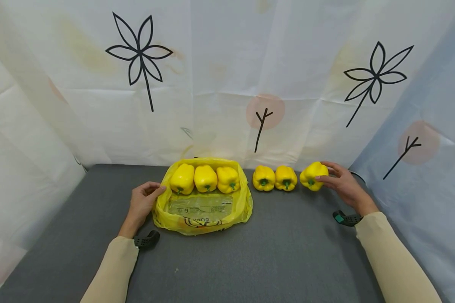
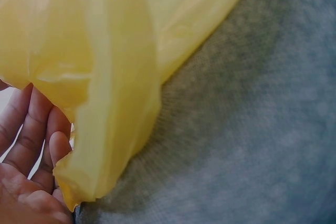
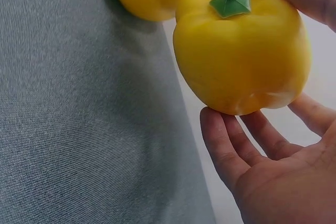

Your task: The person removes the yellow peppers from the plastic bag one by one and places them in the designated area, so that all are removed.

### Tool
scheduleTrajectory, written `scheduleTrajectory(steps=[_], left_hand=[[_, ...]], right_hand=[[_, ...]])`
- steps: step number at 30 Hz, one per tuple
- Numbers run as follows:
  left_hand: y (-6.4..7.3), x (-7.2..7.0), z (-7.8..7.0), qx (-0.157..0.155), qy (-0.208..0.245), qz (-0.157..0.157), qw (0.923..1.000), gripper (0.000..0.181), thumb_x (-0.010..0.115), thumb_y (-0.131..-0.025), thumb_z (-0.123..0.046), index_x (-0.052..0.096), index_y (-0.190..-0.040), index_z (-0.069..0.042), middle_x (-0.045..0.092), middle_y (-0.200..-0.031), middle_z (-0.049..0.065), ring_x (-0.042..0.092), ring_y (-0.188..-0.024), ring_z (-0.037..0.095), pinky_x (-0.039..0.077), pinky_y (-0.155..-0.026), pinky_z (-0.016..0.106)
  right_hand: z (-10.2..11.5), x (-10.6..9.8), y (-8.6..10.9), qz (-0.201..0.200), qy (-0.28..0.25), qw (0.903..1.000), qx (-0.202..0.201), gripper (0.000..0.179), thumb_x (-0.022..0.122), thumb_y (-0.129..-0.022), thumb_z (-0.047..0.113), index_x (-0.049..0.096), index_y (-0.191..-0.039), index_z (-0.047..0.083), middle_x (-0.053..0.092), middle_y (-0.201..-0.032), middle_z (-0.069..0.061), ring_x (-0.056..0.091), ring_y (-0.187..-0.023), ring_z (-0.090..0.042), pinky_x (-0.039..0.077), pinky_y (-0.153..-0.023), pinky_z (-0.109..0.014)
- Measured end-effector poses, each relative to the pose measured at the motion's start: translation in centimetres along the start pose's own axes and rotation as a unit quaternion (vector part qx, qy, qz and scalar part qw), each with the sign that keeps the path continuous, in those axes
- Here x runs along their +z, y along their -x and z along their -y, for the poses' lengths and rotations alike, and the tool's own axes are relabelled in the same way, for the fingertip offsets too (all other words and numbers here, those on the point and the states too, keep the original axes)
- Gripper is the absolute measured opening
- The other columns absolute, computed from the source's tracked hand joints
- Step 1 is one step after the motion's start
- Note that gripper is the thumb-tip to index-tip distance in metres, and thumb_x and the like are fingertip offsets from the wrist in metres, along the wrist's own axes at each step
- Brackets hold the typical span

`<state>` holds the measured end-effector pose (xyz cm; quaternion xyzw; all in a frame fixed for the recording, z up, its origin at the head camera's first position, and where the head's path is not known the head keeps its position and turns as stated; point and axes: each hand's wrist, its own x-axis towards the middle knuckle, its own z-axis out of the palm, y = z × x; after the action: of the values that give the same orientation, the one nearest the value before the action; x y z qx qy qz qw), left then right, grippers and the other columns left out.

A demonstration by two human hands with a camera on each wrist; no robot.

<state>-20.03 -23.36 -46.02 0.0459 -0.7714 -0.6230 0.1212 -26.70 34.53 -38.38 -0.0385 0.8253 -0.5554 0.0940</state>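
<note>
Here, left hand pinches bag containing three peppers; right hand grips another pepper.

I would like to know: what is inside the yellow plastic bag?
The yellow plastic bag holds three yellow bell peppers in a row; nearer, its printed panel shows. What lies directly under the peppers is covered.

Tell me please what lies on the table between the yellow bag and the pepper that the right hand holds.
In the head view, two yellow peppers sit side by side between the yellow bag and the held pepper in the right hand.
</note>
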Motion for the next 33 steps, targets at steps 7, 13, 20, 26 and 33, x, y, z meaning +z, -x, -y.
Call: scheduleTrajectory(steps=[7, 13, 20, 26, 33], left_hand=[[-0.1, -0.1, 0.1, 0.007, -0.003, -0.001, 1.0, 0.035, 0.072, -0.098, -0.025, 0.067, -0.111, 0.007, 0.066, -0.093, -0.004, 0.06, -0.085, 0.01, 0.051, -0.073, 0.018], [-0.1, -0.1, 0.3, 0.008, -0.006, 0.0, 1.0, 0.035, 0.071, -0.098, -0.025, 0.067, -0.112, 0.007, 0.065, -0.092, -0.006, 0.06, -0.085, 0.01, 0.051, -0.074, 0.018], [-0.2, 0.0, 0.4, 0.007, -0.004, 0.002, 1.0, 0.036, 0.071, -0.098, -0.025, 0.066, -0.112, 0.007, 0.065, -0.091, -0.006, 0.059, -0.085, 0.011, 0.051, -0.074, 0.018], [0.0, -0.1, 0.2, 0.02, 0.004, 0.009, 0.9997, 0.033, 0.071, -0.098, -0.019, 0.066, -0.113, 0.01, 0.066, -0.093, -0.002, 0.06, -0.084, 0.008, 0.051, -0.073, 0.019], [0.9, 0.0, -1.8, 0.025, 0.005, 0.02, 0.9995, 0.027, 0.068, -0.099, -0.009, 0.065, -0.112, 0.014, 0.066, -0.094, 0.002, 0.06, -0.082, 0.007, 0.051, -0.073, 0.02]], right_hand=[[-0.8, -0.1, -0.9, 0.009, 0.003, 0.9999, 0.014, 0.089, 0.069, -0.099, 0.026, 0.01, -0.163, 0.004, 0.007, -0.162, -0.033, 0.027, -0.143, -0.05, 0.027, -0.114, -0.061], [-1.3, 0.1, -1.4, 0.022, 0.011, 0.9993, 0.028, 0.088, 0.069, -0.099, 0.022, 0.01, -0.162, 0.002, 0.003, -0.162, -0.034, 0.021, -0.146, -0.051, 0.027, -0.114, -0.061], [-1.9, 0.3, -2.2, 0.041, 0.01, 0.9985, 0.036, 0.087, 0.067, -0.101, 0.02, 0.008, -0.162, 0.002, 0.001, -0.162, -0.036, 0.02, -0.146, -0.052, 0.029, -0.113, -0.061], [-2.0, 0.4, -2.6, 0.049, 0.007, 0.998, 0.04, 0.089, 0.066, -0.101, 0.021, 0.005, -0.163, 0.005, 0.001, -0.162, -0.035, 0.02, -0.146, -0.052, 0.029, -0.114, -0.06], [-2.2, 0.4, -2.8, 0.055, -0.017, 0.9974, 0.042, 0.09, 0.063, -0.102, 0.02, -0.002, -0.162, 0.003, -0.003, -0.164, -0.031, 0.014, -0.149, -0.049, 0.026, -0.115, -0.06]])
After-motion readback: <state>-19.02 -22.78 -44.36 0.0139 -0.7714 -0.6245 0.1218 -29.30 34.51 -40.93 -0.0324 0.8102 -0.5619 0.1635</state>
